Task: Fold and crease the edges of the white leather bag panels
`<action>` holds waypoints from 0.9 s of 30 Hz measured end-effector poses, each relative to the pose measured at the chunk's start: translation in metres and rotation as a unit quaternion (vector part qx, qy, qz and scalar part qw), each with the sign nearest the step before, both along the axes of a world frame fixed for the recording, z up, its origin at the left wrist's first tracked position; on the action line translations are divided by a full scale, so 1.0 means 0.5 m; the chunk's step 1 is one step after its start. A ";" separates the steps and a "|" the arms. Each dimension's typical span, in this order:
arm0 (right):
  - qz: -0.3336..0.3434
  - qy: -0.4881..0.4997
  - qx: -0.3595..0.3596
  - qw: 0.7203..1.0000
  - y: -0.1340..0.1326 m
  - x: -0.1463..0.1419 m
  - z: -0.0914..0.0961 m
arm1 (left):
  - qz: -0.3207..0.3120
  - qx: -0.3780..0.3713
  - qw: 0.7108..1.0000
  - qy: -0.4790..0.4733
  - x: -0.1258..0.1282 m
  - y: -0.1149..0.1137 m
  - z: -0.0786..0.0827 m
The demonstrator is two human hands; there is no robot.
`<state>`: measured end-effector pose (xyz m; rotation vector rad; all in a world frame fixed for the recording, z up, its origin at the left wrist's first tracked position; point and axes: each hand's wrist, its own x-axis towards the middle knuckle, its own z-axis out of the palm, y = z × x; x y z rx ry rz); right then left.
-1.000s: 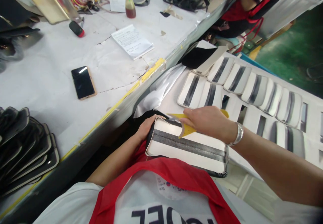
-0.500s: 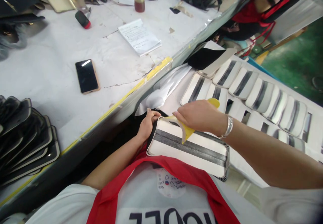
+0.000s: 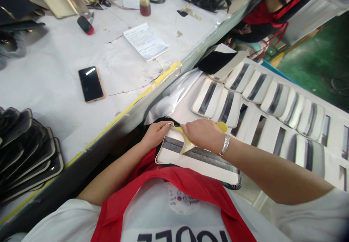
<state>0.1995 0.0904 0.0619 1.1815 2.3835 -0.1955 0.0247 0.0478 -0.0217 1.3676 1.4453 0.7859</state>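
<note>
A white padded panel with a dark grey stripe down its middle lies across my lap. My left hand is closed on its left end and holds it still. My right hand is closed round a yellow plastic scraper, whose edge presses on the panel near that left end. A silver bracelet sits on my right wrist. A red apron strap crosses below the panel.
Several finished striped panels lie in rows on the white rack at right. The paper-covered table at left bears a phone, a notepad, a glue bottle and stacked black pieces. Another person sits at top right.
My right hand has slid the yellow scraper leftward along the panel, toward my left hand. The panel has shifted a little lower and nearer my body.
</note>
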 end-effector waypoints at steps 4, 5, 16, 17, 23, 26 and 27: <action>-0.012 0.007 -0.010 1.000 -0.008 -0.003 -0.002 | -0.136 0.062 0.947 0.284 -0.009 0.017 0.036; -0.017 0.011 -0.011 1.000 -0.010 -0.004 -0.002 | -0.173 0.069 0.919 0.348 -0.010 0.021 0.047; -0.056 0.039 -0.018 0.997 -0.020 -0.001 -0.008 | -0.178 0.131 0.884 0.411 -0.010 0.014 0.057; -0.058 0.035 -0.020 0.997 -0.019 -0.001 -0.006 | -0.153 0.131 0.916 0.347 -0.014 0.013 0.048; -0.026 0.034 -0.020 0.999 -0.017 0.006 -0.005 | 0.018 0.017 0.993 -0.117 -0.015 0.002 -0.011; -0.013 0.025 -0.021 0.999 -0.021 0.007 -0.008 | 0.081 -0.066 0.969 -0.224 0.004 -0.001 -0.041; -0.010 0.020 -0.020 1.000 -0.023 0.007 -0.008 | 0.093 -0.082 0.961 -0.247 0.009 -0.002 -0.049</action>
